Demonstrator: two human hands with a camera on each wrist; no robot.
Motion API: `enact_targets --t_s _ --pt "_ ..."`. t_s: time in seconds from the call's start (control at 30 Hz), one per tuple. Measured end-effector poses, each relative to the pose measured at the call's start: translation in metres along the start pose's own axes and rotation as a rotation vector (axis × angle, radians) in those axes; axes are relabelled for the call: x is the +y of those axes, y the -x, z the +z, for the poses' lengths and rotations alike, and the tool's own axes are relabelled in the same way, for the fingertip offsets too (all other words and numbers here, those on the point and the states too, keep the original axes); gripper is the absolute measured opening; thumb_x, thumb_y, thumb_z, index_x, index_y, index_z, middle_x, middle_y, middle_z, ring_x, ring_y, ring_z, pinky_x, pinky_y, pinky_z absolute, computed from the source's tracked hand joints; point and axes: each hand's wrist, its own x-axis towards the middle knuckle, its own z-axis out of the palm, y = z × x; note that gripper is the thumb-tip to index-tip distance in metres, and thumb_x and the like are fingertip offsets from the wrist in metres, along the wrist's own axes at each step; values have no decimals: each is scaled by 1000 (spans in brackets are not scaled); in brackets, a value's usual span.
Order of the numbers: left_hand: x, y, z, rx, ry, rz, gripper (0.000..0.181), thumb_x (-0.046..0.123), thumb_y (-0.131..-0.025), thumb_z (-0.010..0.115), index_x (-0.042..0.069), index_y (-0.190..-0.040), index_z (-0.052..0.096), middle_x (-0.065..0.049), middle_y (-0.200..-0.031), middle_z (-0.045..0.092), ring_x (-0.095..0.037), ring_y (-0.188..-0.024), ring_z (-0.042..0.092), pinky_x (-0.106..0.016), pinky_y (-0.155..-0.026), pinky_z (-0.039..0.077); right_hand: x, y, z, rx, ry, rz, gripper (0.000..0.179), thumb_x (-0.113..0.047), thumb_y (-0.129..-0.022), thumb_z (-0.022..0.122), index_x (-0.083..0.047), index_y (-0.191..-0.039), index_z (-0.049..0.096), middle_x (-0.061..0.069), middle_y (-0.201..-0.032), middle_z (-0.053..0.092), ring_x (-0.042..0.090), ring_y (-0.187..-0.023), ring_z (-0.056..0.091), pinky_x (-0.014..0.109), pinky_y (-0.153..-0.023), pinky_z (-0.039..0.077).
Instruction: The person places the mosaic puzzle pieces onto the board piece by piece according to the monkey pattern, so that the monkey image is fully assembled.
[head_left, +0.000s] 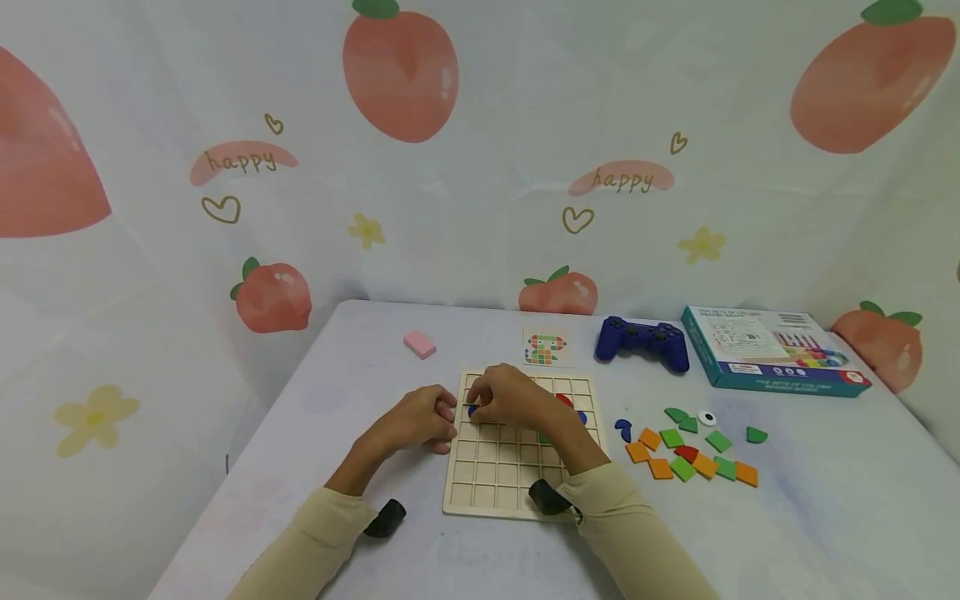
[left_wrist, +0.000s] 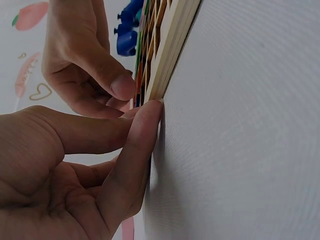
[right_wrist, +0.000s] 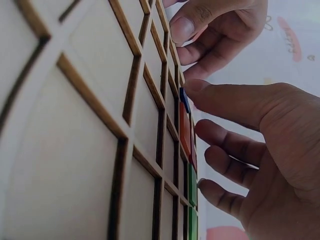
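Observation:
A wooden grid board (head_left: 483, 475) lies on the table with several coloured tiles set in its far rows. My left hand (head_left: 418, 419) is at the board's left edge, its fingers curled and its thumb and a finger at the rim. Over the upper left cells, my right hand (head_left: 512, 396) holds a small blue tile (right_wrist: 184, 100) between thumb and fingers. The thumb touches the tile in the right wrist view. An orange-red tile (right_wrist: 185, 130) and green tiles (right_wrist: 192, 185) sit beside it. The right hand and forearm hide part of the board.
Loose orange, green, red and blue pieces (head_left: 661, 468) lie right of the board, with a white eye piece (head_left: 707, 418). Behind are a pattern card (head_left: 547, 348), a blue game controller (head_left: 642, 339), a flat box (head_left: 776, 350) and a pink block (head_left: 419, 344).

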Motion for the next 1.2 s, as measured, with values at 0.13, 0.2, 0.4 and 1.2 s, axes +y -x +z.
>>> enact_targets --t_s 0.13,0.2,0.4,1.2 --pt "0 0 0 0 8 1 42 -5 -91 72 -8 -131 59 -13 -106 63 -16 -72 70 -31 -69 65 0 0 0 -11 21 -33 11 -10 -91 82 -7 -102 82 -2 -82 61 11 -80 52 25 -72 47" --pt "0 1 1 -1 15 2 42 -5 -91 72 -8 -131 58 -14 -106 63 -16 -72 70 -31 -69 65 0 0 1 -16 22 -36 10 -9 -92 81 -8 -101 82 -2 -83 61 10 -81 52 25 -72 47" --pt "-1 2 2 1 32 -6 43 -6 -90 72 -9 -131 58 -14 -106 63 -17 -72 70 -31 -70 65 1 4 1 -26 -9 -23 8 -9 -92 81 -9 -100 82 -2 -86 63 11 -82 54 26 -73 49" --pt "1 2 4 26 -21 -14 44 -5 -92 73 -6 -134 59 -14 -108 62 -18 -76 66 -30 -70 65 41 64 -38 44 -45 88 15 -19 -95 80 -15 -109 80 -6 -106 74 15 -101 64 38 -91 59"
